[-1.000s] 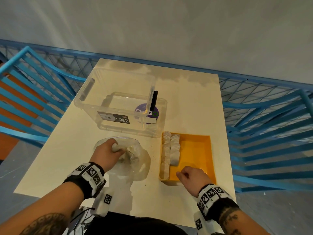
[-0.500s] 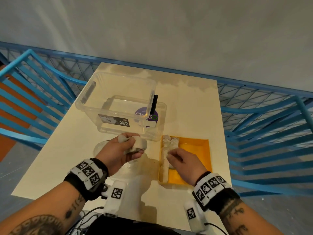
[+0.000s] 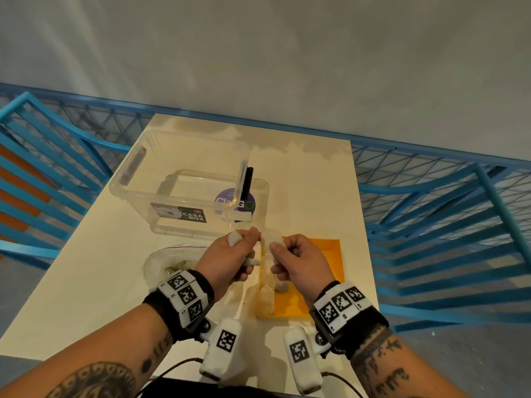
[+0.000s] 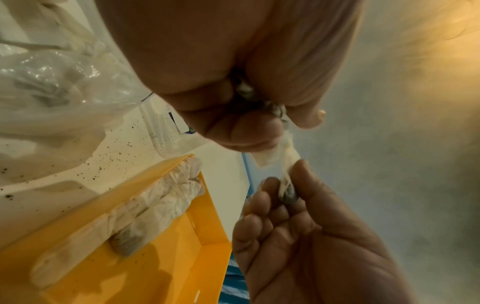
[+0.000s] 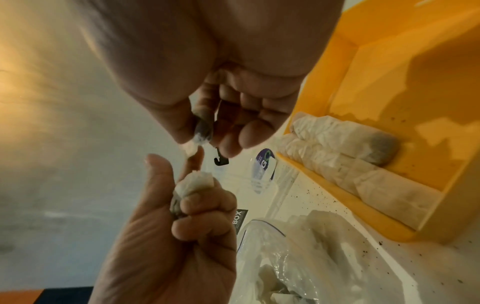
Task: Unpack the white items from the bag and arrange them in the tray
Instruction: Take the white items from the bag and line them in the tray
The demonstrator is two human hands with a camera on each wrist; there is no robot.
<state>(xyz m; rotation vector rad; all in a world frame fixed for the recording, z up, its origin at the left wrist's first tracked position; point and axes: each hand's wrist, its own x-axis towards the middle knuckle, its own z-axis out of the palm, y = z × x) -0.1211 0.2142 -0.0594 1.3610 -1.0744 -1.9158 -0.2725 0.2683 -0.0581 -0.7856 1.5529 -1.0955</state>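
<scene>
While half a second ago the hands were apart, the left hand [image 3: 230, 259] and right hand [image 3: 298, 262] now meet above the near-left corner of the yellow tray [image 3: 330, 271], lifted off the worktop [image 3: 86, 282]. Left hand grips a white item [image 5: 193, 185] in its curled fingers, thumb and forefinger up. Right hand has come up off the tray row and pinches a second white item [image 3: 273, 242] between thumb and forefinger; in the wrist views the left forefinger tip looks to touch it, not certain. Below the right hand, the row of white items in the tray [image 4: 166, 197] lies along the left wall, unchanged. Bag [image 3: 169, 262] sits on the worktop below and left of the left hand, with white items inside. Clear box [image 3: 184, 182] beyond both hands, same place.
</scene>
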